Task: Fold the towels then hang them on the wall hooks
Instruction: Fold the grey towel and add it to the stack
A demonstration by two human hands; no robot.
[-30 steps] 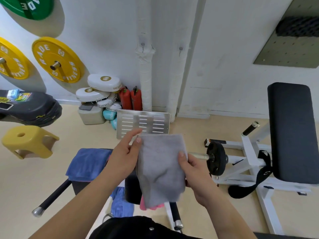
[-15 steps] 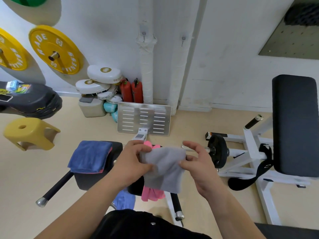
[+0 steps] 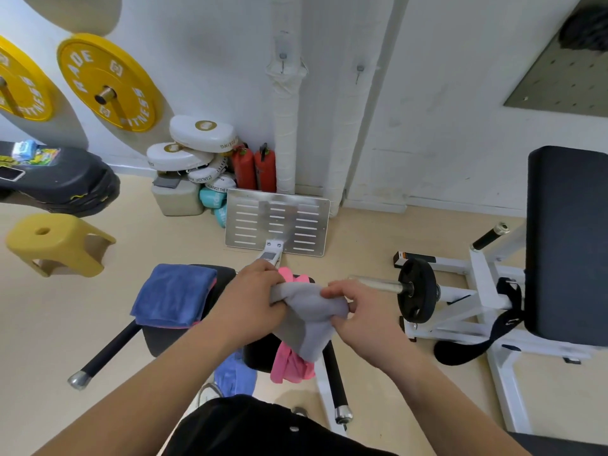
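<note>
folding is the step in hand: both hands hold the grey towel (image 3: 311, 327) bunched in the air over the black counter (image 3: 161, 339), in front of the person's body. the left hand (image 3: 250, 299) has its fingers curled round the towel's upper left edge. the right hand (image 3: 360, 319) pinches the right side between thumb and bent fingers, so the cloth sags between them and a loose tail hangs down. it looks only part folded, not yet a neat packet. a blue towel (image 3: 174, 294) lies folded on the left of the counter, and a pink towel (image 3: 289, 368) hangs off it just behind the grey one. two wall hooks (image 3: 282, 62) on the white wall ahead look bare. the next move likely calls for bringing the edges together and flattening the fold. after that comes a reach up and forward to a hook, well apart from the hands.
</note>
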